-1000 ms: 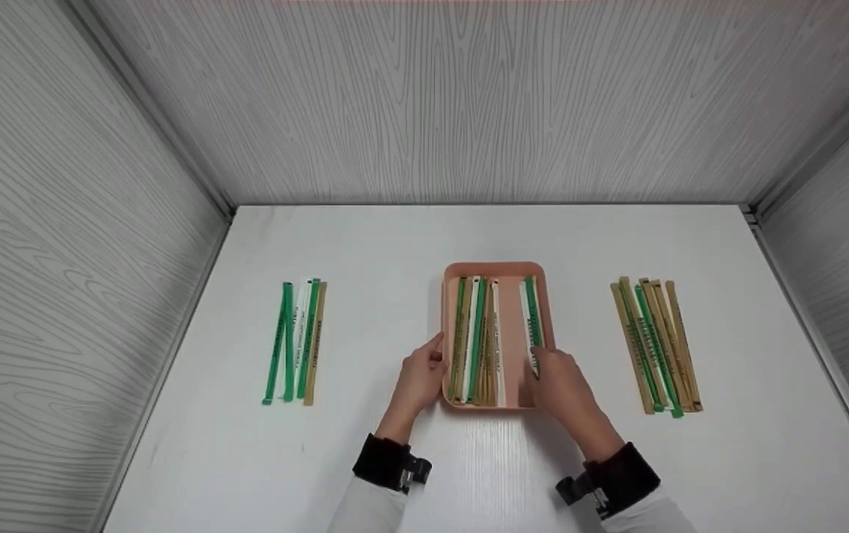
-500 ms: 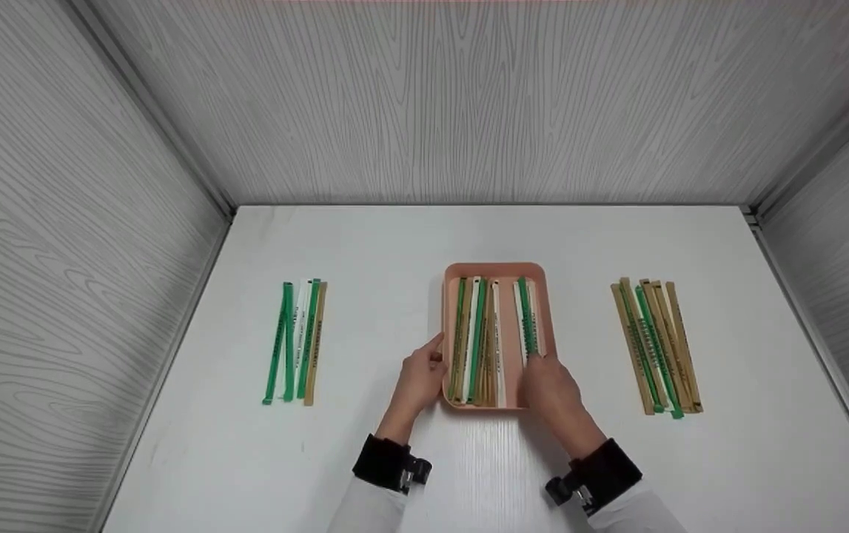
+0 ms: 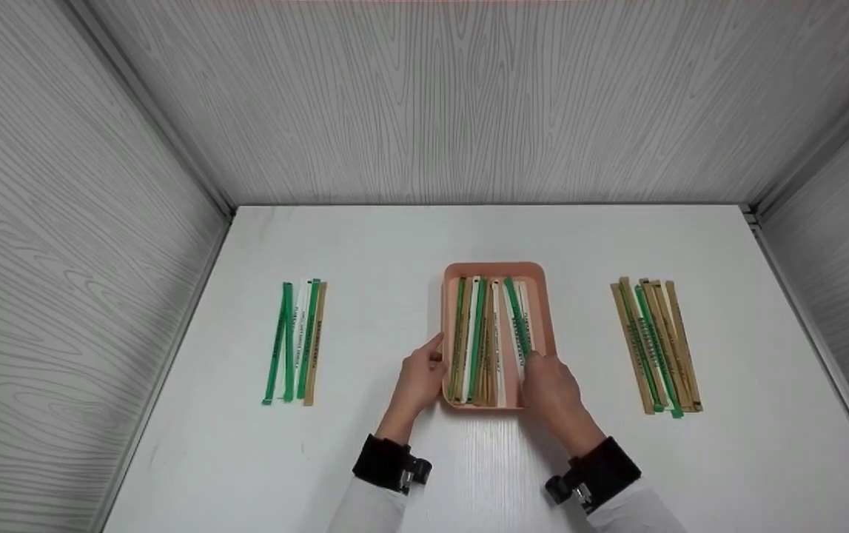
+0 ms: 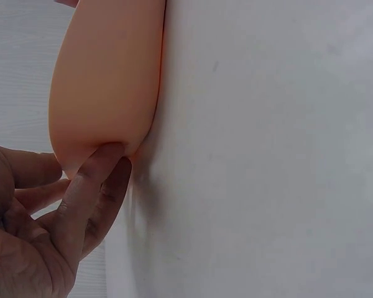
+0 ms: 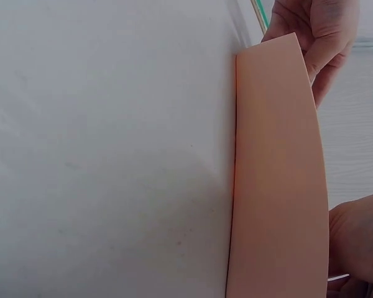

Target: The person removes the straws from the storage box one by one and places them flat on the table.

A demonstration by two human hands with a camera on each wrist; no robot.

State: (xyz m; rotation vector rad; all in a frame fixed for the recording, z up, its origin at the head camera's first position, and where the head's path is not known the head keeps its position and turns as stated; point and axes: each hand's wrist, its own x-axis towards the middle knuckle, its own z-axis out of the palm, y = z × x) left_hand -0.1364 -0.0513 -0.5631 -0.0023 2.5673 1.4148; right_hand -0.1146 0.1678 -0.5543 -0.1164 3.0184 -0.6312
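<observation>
In the head view, a pink tray (image 3: 535, 275) stands mid-table with several wrapped straws (image 3: 480, 340) in green, white and brown lying lengthwise on its left side. My left hand (image 3: 418, 379) grips the tray's near left corner. The left wrist view shows its fingertips (image 4: 109, 155) on the outer wall, the thumb side up at the rim. Over the tray's near right part, my right hand (image 3: 554, 389) holds a small bunch of green and white wrapped straws (image 3: 519, 318), which lean with their far ends to the left. Its fingertips are hidden behind the hand and the tray wall.
A group of wrapped straws (image 3: 313, 340), green, white and brown, lies on the white table (image 3: 394, 244) to the left. Another, mostly brown and green group (image 3: 665, 340) lies to the right. Grey wood-grain panels (image 3: 424, 104) enclose the table at the back and sides.
My right hand has shifted slightly left and nearer, and the bunch's far ends have swung left toward the other straws in the tray. My left hand and the tray stay put.
</observation>
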